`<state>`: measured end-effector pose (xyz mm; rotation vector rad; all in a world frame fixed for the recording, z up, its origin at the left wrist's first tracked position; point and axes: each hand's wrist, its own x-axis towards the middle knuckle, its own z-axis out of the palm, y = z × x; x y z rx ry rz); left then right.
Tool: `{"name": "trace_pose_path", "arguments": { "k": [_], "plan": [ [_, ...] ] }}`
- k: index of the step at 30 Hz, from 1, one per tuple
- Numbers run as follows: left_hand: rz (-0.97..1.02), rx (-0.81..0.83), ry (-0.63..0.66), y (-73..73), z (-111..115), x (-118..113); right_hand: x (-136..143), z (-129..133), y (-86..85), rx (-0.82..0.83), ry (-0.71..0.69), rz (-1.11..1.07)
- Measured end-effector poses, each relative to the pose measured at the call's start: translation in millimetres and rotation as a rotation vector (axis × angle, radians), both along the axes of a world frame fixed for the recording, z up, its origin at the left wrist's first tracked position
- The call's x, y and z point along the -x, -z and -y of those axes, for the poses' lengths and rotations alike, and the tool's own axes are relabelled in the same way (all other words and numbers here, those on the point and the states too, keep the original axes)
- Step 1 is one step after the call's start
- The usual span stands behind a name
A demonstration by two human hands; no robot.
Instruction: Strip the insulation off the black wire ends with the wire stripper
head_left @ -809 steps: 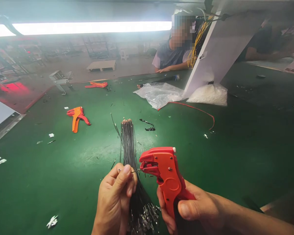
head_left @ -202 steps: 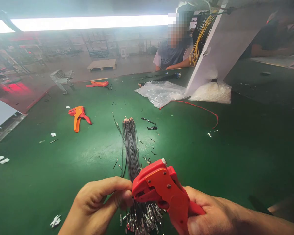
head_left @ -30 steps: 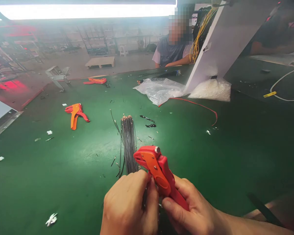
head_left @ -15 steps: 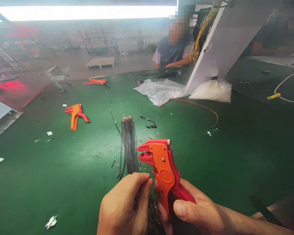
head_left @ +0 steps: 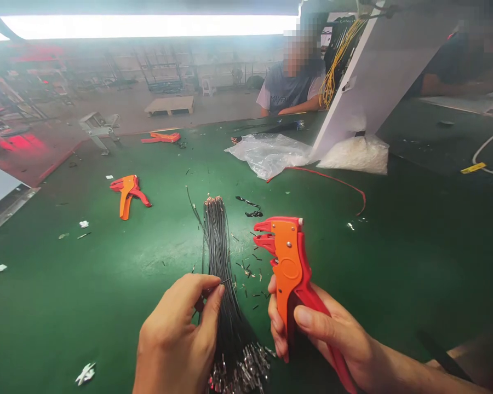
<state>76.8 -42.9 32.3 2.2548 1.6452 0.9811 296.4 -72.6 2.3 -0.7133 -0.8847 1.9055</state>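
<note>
My left hand point(head_left: 176, 334) is closed, with thumb and forefinger pinching a thin black wire point(head_left: 225, 282) whose short end sticks out to the right. Beneath and beside these fingers lies a long bundle of black wires point(head_left: 217, 241), bare copper showing at its far end and metal terminals point(head_left: 246, 368) at the near end. In my right hand point(head_left: 337, 331) is an orange and red wire stripper point(head_left: 288, 262), gripped round its handles. The stripper's jaws point left and stand apart, with no wire between them.
Two more wire strippers, one nearer point(head_left: 129, 194) and one farther point(head_left: 164, 137), lie on the green table point(head_left: 86, 295). Wire scraps point(head_left: 246, 271) litter it beside the bundle. A plastic bag point(head_left: 271, 153) and a slanted white panel point(head_left: 378, 76) stand beyond, near a seated person point(head_left: 290, 90).
My left hand has moved left, away from the stripper, with the wire end now over the bundle. The stripper has shifted up and right in my right hand, uncovering the terminals and scraps.
</note>
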Motion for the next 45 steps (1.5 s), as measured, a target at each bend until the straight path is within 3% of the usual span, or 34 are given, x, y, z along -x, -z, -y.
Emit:
{"name": "trace_pose_path", "arguments": {
  "k": [7,12,17,22,24,26,29,34,40,45],
  "plan": [
    [-0.088,0.086,0.069,-10.8,-24,-16,-6,-2,2.0,0.002,0.056,0.054],
    [-0.181,0.317,0.06,1.6,-50,-38,-8,-3,2.2,-0.008,0.08,0.074],
    [-0.223,0.348,0.114,11.2,-65,-52,-9,-4,4.4,-0.014,0.096,0.072],
    [-0.289,0.293,0.1,3.7,-43,-45,-8,-4,5.1,-0.01,0.078,0.085],
    [-0.439,0.246,0.057,0.4,-26,-36,-8,-5,4.8,-0.017,0.07,0.092],
    [-0.518,0.296,-0.01,0.1,-10,-25,-7,-5,4.3,-0.023,0.06,0.102],
    [-0.505,0.506,-0.115,5.2,2,-12,-6,-5,3.6,-0.02,0.045,0.121],
    [-0.259,0.8,-0.219,14.8,-4,-6,-2,-5,4.3,-0.036,0.024,0.134],
    [-0.232,0.84,-0.308,16.1,-8,-4,-1,-5,5.1,-0.035,0.005,0.15],
    [-0.143,0.847,-0.289,25.1,-11,2,-2,-5,6.0,-0.044,-0.004,0.156]
  ]
}}
